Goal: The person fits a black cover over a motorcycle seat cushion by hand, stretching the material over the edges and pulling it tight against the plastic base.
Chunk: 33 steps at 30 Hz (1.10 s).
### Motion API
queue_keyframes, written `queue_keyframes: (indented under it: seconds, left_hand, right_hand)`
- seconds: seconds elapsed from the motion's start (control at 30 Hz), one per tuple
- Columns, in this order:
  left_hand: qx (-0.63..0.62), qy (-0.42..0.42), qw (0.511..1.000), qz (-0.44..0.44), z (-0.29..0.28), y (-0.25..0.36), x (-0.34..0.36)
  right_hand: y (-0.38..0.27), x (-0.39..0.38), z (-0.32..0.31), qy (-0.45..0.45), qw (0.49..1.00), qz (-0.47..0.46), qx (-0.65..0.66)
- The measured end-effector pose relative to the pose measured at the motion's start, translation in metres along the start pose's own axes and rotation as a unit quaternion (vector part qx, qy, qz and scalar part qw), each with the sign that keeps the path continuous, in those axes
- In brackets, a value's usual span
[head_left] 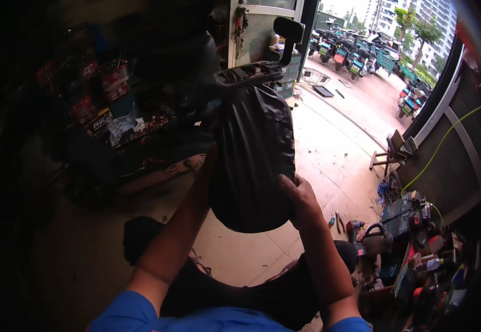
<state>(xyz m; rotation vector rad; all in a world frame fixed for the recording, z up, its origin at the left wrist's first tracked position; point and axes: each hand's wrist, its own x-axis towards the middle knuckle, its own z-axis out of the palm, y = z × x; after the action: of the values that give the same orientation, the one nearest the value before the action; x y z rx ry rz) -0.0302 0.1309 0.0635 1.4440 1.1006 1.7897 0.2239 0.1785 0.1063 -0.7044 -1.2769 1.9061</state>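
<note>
A black scooter seat (254,160) with a wrinkled, shiny cover is held up in front of me, over my lap. My right hand (300,200) grips its right edge, the thumb lying on the cover and the other fingers out of sight behind it. At the left edge, my left hand (211,157) holds the seat too; that hand is dark and its fingers are mostly hidden. Just beyond the seat stands a dark scooter with a mirror (288,30) on a black stalk.
Boxes (116,80) and a clear plastic bag (121,128) fill the dark left side. Pliers (339,222) and a power drill (354,228) lie on the tiled floor, beside piled tools (398,213). A small stool (391,152) stands near the doorway; parked scooters (340,52) are outside.
</note>
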Motion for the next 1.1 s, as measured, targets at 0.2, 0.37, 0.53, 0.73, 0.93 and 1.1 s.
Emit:
queue_keyframes:
  seconds: [0.2, 0.37, 0.53, 0.73, 0.93, 1.1]
  left_hand:
    - [-0.21, -0.032, 0.936, -0.279, 0.007, 0.023, -0.014]
    - [-0.27, 0.073, 0.93, -0.239, 0.036, 0.003, -0.015]
    - [-0.445, 0.05, 0.852, -0.271, 0.027, -0.03, -0.015]
    - [0.081, -0.09, 0.993, -0.004, 0.032, -0.046, -0.038]
    - [-0.149, -0.071, 0.977, -0.136, 0.039, -0.03, -0.032]
    - [0.015, -0.076, 0.997, 0.0, 0.032, -0.027, -0.029]
  right_hand:
    - [0.005, 0.014, -0.018, 0.1, 0.989, -0.109, -0.028]
    - [0.033, 0.022, -0.015, 0.116, 0.986, -0.115, 0.023]
    - [0.047, 0.025, -0.005, 0.107, 0.988, -0.074, 0.082]
    - [0.056, 0.025, -0.008, 0.091, 0.989, -0.027, 0.111]
    - [0.051, 0.021, -0.013, 0.076, 0.993, -0.021, 0.087]
    - [0.051, 0.02, -0.014, 0.074, 0.99, -0.014, 0.117]
